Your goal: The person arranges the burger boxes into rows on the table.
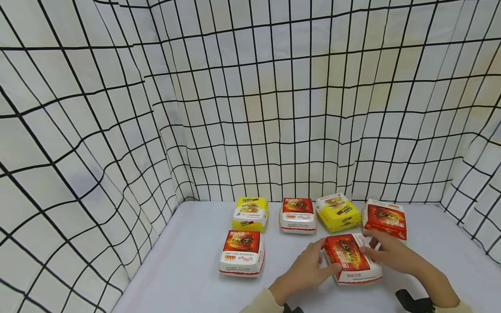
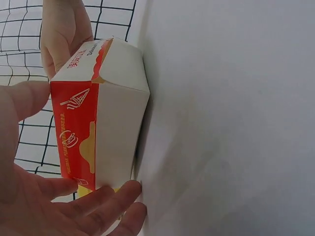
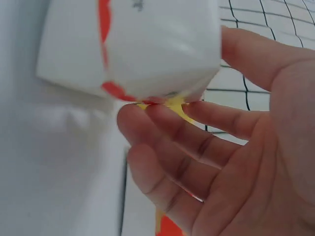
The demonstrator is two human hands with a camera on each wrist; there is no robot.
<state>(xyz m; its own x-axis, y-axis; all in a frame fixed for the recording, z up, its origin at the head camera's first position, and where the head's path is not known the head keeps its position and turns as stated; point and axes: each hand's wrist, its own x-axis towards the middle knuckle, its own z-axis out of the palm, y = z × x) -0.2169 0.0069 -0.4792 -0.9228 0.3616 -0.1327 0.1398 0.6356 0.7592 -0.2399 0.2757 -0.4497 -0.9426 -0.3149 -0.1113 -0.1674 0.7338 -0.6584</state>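
Observation:
A red and white burger box with a burger picture on its lid stands on the table at the front right, turned slightly askew. My left hand grips its left end, the thumb at the near corner and the fingers round the far one. At the other end my right hand holds the box, thumb near the lid's edge and fingers at the far side. The left wrist view shows the box's red and white side between thumb and fingers. In the right wrist view its white side meets the fingertips.
Behind the hands stand a red and white box, a yellow box and another red box. Farther left are a yellow box and a red and white box. White walls with black grid lines border the white table.

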